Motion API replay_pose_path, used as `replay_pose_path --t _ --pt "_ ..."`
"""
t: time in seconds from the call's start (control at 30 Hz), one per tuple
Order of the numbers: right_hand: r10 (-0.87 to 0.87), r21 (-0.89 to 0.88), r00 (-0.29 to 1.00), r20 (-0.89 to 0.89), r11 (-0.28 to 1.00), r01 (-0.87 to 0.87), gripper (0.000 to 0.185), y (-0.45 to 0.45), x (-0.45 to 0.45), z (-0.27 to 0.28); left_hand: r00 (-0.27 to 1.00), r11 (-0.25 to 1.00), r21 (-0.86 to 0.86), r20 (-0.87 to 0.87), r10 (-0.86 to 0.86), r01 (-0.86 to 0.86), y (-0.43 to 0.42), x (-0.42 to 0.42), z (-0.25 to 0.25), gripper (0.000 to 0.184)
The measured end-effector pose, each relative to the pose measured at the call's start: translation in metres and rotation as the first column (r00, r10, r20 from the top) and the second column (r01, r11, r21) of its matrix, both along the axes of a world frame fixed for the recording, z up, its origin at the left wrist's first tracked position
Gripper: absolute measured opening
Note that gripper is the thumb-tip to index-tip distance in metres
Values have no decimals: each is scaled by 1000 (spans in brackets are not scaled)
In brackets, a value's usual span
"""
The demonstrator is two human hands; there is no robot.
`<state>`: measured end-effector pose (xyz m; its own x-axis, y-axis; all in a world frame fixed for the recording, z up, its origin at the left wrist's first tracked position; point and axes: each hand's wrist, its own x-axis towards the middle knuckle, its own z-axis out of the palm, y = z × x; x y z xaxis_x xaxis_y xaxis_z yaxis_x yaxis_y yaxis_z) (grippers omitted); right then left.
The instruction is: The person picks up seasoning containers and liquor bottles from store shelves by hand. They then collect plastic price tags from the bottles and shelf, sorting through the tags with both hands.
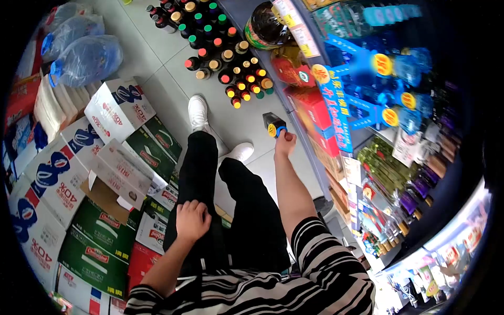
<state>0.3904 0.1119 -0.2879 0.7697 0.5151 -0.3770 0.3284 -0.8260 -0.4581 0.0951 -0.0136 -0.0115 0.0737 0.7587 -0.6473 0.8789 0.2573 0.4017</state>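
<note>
My right hand (285, 143) is out beside the shelf, its fingers closed round the blue end of a dark bottle-like object (272, 124). A round yellow label shows on its side; its exact kind is hard to make out. My left hand (193, 220) lies on my thigh, palm down with fingers loosely bent and nothing in it. On the floor ahead stand several dark bottles (228, 54) in a tight group, with red, green, yellow and tan caps.
Stacked cartons (97, 254) line the left side, with large water jugs (86, 60) behind them. At the right, a store shelf (307, 157) holds red boxes (314, 113), blue-capped bottles (407, 68) and price tags. Grey floor tiles (139, 31) run between.
</note>
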Motion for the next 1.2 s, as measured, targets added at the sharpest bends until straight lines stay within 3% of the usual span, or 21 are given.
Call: replay_pose_path --t 0.07,0.27,0.4,0.5,0.6,0.7,0.8,1.0,1.1,1.2 --pt "40 -2 995 95 999 -40 33 11 -4 -28 1000 1000 -2 20 19 -19 -2 -1 -4 9" --pt "75 49 987 141 995 -83 31 42 -6 -75 999 998 -57 36 37 -35 -3 -4 -13 8" --pt "94 6 982 162 995 -96 29 54 -8 -76 998 999 -40 48 30 -28 -4 -6 -17 8" --pt "128 109 984 120 984 -142 26 53 -5 -92 998 998 -60 56 24 -21 0 -6 -16 8" --pt "150 139 971 188 974 -177 25 55 -4 -103 998 998 -61 59 32 -29 1 -6 -16 7" --pt "72 123 996 62 989 -79 27 58 -3 -103 998 997 -74 55 23 -19 1 -7 -17 7" --pt "128 145 979 158 978 -152 28 55 7 -116 998 996 -86 54 20 -15 0 -7 -17 7" --pt "126 152 991 52 979 -133 25 61 7 -107 999 996 -87 50 22 -18 -4 -7 -18 7" --pt "167 220 977 130 956 -192 25 61 11 -114 999 996 -85 47 23 -19 -5 -6 -19 7" --pt "136 183 988 66 972 -146 24 65 12 -110 999 997 -79 47 14 -11 -4 -6 -19 7"
